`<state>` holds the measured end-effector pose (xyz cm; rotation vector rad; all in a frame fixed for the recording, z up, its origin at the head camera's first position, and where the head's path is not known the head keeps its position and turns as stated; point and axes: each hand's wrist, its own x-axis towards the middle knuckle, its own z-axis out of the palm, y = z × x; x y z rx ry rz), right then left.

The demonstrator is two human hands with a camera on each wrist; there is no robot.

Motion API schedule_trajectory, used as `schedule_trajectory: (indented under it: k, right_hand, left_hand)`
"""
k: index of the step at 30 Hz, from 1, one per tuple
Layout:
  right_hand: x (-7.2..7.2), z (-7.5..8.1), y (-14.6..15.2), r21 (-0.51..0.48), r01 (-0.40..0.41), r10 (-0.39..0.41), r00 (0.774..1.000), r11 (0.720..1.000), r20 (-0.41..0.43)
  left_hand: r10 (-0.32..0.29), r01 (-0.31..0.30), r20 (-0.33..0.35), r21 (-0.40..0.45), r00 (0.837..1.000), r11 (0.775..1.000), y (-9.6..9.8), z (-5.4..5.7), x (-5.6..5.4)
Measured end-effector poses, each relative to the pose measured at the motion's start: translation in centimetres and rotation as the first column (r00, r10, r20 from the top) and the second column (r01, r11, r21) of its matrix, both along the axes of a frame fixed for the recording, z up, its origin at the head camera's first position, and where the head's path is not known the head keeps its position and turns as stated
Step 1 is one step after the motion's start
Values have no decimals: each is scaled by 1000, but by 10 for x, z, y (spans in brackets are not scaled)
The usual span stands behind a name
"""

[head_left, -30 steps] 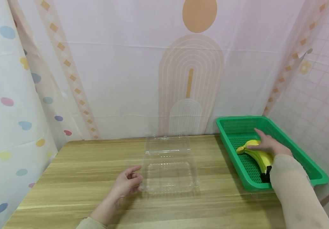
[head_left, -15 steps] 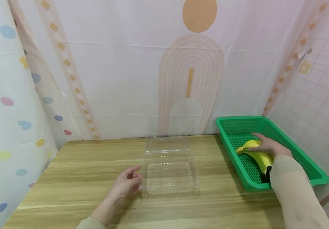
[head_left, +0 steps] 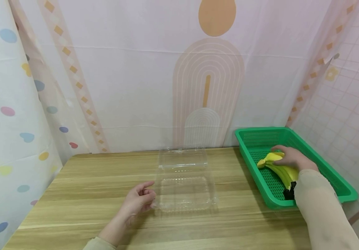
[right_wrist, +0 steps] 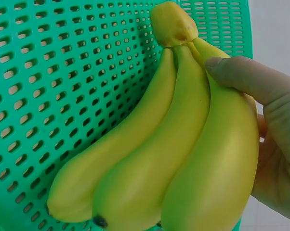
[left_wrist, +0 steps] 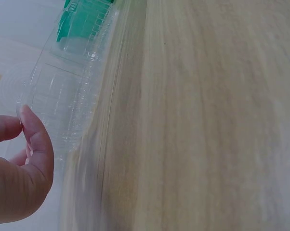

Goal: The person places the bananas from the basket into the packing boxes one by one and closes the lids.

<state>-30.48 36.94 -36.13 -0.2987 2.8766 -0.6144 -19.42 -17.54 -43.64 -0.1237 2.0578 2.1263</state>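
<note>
A bunch of yellow-green bananas (right_wrist: 140, 144) lies in a green plastic basket (head_left: 255, 177), stem toward the back left in the head view. My right hand (head_left: 295, 159) grips the bunch near its stem end, thumb on the outer banana and fingers round the far side, mostly hidden. A clear plastic clamshell box (head_left: 185, 194) sits on the wooden table with its lid laid back toward the wall. At the box's front left, my left hand (head_left: 139, 198) pinches the edge between thumb and forefinger (left_wrist: 32, 122).
Patterned cloth (head_left: 135, 86) hangs behind the table and along both sides. The basket stands at the right, its far corner close to the cloth. Bare wooden tabletop (head_left: 235, 222) lies between box and basket. A small black object (head_left: 289, 192) shows beside the right sleeve.
The right hand's fingers have come down and closed round the bananas from a wider spread. The left hand and the box stay where they were.
</note>
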Motion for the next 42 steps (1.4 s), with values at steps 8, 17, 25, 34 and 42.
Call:
schedule_trajectory:
  k: [8, 17, 25, 34, 42]
  right_hand:
    - [-3, -3, 0, 18, -19, 20, 997, 1000, -71]
    - [-4, -1, -2, 23, -24, 27, 992, 999, -127]
    - [-5, 0, -1, 13, -29, 31, 987, 999, -155]
    - [-5, 3, -2, 13, -39, 41, 983, 999, -181]
    - [-4, 11, -5, 14, -33, 35, 979, 999, -200]
  left_hand:
    - [-29, 29, -6, -1, 1000, 1000, -3, 0, -1]
    - [-29, 29, -7, -7, 1000, 1000, -4, 0, -1]
    - [-36, 36, -15, -20, 999, 999, -4, -1, 0]
    - [-41, 40, -20, -37, 999, 999, -4, -1, -1]
    - [-34, 33, -18, -29, 999, 999, -4, -2, -1]
